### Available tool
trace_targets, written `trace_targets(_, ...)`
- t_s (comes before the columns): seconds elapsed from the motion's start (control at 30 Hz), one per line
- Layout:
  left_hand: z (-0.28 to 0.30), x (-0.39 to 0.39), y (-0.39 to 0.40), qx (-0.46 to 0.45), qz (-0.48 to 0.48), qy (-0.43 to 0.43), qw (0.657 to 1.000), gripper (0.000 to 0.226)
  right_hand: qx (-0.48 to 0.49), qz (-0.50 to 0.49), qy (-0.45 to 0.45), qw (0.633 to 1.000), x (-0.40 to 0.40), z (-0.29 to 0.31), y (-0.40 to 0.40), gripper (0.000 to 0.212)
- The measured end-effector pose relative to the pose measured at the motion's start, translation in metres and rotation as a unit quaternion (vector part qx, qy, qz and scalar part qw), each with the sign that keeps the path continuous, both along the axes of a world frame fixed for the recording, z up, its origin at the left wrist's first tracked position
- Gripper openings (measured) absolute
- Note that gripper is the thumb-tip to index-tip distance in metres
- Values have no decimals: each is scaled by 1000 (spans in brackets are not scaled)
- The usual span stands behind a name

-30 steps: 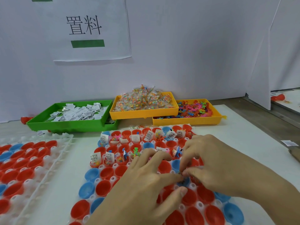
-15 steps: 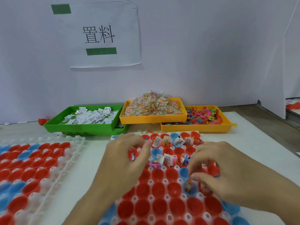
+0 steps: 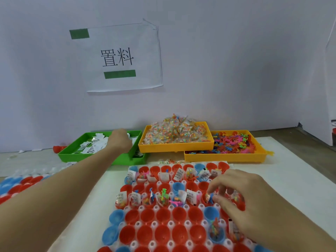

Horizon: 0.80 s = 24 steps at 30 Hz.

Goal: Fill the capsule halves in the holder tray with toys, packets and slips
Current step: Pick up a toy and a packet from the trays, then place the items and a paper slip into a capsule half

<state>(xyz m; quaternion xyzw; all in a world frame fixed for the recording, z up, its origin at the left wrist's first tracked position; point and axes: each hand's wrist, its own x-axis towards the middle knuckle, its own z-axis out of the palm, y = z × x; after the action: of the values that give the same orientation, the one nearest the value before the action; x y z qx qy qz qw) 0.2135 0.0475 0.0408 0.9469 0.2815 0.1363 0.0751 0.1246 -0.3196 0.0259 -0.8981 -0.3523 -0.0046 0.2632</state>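
The holder tray (image 3: 156,208) lies in front of me with red and blue capsule halves (image 3: 163,218). Its two far rows hold slips, packets and toys; most nearer cups are bare. My right hand (image 3: 241,199) hovers over the right end of the second row, thumb and forefinger pinching a small toy packet (image 3: 207,196) at a cup. My left hand (image 3: 120,140) is stretched out into the green tray (image 3: 76,158), on top of the white paper slips (image 3: 94,146); its fingers are hidden behind its back.
A yellow tray (image 3: 174,148) heaped with clear packets (image 3: 174,131) stands behind the holder, and another yellow tray (image 3: 225,158) of coloured toys (image 3: 234,142) is at its right. A second capsule holder (image 3: 18,186) lies at the left. A paper sign (image 3: 118,57) hangs on the wall.
My left hand left the holder tray and reached back and left into the green slip tray. My right hand stayed over the tray's right side, shifting slightly toward the second row.
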Motion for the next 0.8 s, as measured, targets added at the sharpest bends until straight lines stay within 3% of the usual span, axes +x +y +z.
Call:
trace_targets(0.03,0,2,0,4,3,8,1000,18,7,41,25,999,-8,14,-10,11)
trace_targets(0.07,-2,5,2,5,7,2,1000,15,28,6,-11,1000,-12,25,1,10)
trace_targets(0.23,-6,11,5,-28,25,-15,999,28,43,-6,-15,999,-6,13,-4,6)
trace_targets(0.37,-5,7,4,-58,26,-16,998,4,39,3,-19,999,-8,11,-1,9)
trace_targets(0.43,-3,3,3,-55,19,-33,998,3,42,2,-14,999,-8,11,-3,12)
trace_targets(0.53,8,-5,-2,-53,0,-104,993,23,47,-2,-24,999,-8,11,-4,15)
trace_targets(0.67,22,-21,-20,-57,-34,-228,971,12,57,-21,-23,998,-5,12,-4,14)
trace_targets(0.8,28,-48,-47,-71,-68,-269,958,19,48,-40,-21,998,-3,12,-4,13)
